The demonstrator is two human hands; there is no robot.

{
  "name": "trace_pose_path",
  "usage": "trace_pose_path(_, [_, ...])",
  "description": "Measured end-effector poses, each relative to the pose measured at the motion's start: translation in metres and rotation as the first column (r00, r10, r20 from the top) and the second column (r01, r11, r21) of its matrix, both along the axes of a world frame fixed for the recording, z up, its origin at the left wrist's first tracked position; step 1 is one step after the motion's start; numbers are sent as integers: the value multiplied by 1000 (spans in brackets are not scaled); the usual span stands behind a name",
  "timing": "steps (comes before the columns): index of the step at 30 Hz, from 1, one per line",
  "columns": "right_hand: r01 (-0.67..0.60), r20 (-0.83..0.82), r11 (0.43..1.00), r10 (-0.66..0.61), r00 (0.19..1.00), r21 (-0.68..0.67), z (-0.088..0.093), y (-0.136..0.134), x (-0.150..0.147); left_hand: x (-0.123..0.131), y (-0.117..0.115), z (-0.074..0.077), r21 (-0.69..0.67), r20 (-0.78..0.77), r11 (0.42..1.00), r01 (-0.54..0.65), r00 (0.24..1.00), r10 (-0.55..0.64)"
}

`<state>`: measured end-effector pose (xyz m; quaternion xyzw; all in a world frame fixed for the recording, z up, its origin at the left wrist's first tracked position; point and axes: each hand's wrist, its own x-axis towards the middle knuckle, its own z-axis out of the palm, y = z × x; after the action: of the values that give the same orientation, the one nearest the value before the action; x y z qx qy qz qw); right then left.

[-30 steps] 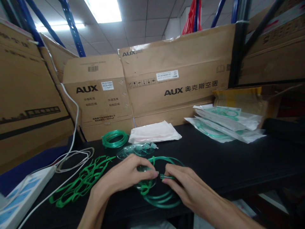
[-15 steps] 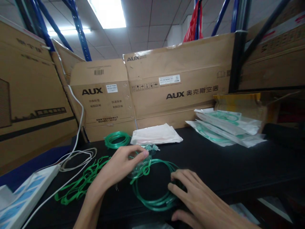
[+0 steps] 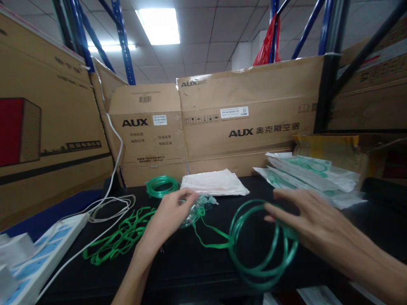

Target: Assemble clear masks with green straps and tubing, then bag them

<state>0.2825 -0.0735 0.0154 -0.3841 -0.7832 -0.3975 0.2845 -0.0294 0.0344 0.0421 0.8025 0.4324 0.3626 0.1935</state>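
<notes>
My right hand (image 3: 302,216) holds a coil of green tubing (image 3: 233,237) by its right side, lifted and tilted above the black surface. Curled fingers of my left hand (image 3: 173,214) rest over a crumpled clear plastic mask (image 3: 192,216) with green fittings; its exact outline is partly hidden by the hand. From the mask a thin green strap (image 3: 210,245) runs right to the coil. Left of that hand lies a tangle of green elastic straps (image 3: 127,237). Behind it sits a second, smaller coil of green tubing (image 3: 162,186).
White packets (image 3: 216,182) lie at the back against AUX cardboard (image 3: 203,144). At right, clear-and-white pouches with green tubing (image 3: 305,173) are stacked before an open carton (image 3: 327,146). A white power strip (image 3: 60,237) and loose white cable (image 3: 111,169) occupy the left.
My right hand has taken hold of the tubing coil and moved it up and to the right, drawing out the strap. My left hand stays at the mask. The view has shifted slightly.
</notes>
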Motion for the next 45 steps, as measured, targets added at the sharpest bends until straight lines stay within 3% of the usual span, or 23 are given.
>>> trace_pose_path(2, [33,-157,999,-37,987,-29,17,11,14,5,0,-7,-36,-73,999,38,997,-40])
trace_pose_path(4, [-11,-295,1000,4,956,-22,33,21,18,9,0,-14,-61,-135,995,76,987,-83])
trace_pose_path(8, [-122,-527,993,103,843,-1,59,37,3,12,-2,-24,-87,-244,990,108,961,-127])
trace_pose_path(11, [-282,-677,958,167,717,-62,63,48,-14,11,-3,-24,-115,-286,981,153,941,-180])
trace_pose_path(14, [-451,-758,880,194,622,-145,56,58,-29,12,-4,-19,-19,-233,987,158,960,-158])
trace_pose_path(17, [-609,-808,769,226,545,-196,40,65,-46,17,-7,-12,75,-28,986,147,989,-145])
trace_pose_path(19, [-725,-851,665,264,454,-180,27,69,-57,19,-11,-8,39,66,989,141,987,-144])
trace_pose_path(22, [-876,-930,470,267,253,-103,11,72,-72,21,-16,-4,9,53,994,112,992,-112])
trace_pose_path(24, [-923,-966,382,218,139,-47,5,71,-77,21,-17,-3,34,24,991,128,991,-129])
trace_pose_path(27, [-960,-992,277,104,75,-44,5,67,-74,20,-14,-2,72,0,985,155,988,-156])
trace_pose_path(30, [-996,-999,78,-24,43,-45,9,62,-64,17,-11,0,122,32,989,86,995,-91])
trace_pose_path(32, [-1000,-996,11,-83,18,-19,12,61,-58,14,-9,0,136,60,990,44,997,-52])
trace_pose_path(33, [-1000,-995,24,-104,7,-10,13,61,-57,12,-9,1,144,62,989,29,997,-38])
trace_pose_path(35, [-989,-991,142,-130,15,-33,15,60,-57,11,-8,0,178,45,984,9,999,-17])
trace_pose_path(38, [-914,-974,343,-143,176,-215,19,58,-62,9,-8,0,242,8,970,-15,1000,13])
trace_pose_path(41, [-843,-930,393,-132,344,-368,22,56,-68,10,-7,-1,257,-8,965,-45,999,49])
trace_pose_path(45, [-807,-940,486,-124,316,-336,18,58,-74,12,-5,-1,241,-27,968,-71,996,80])
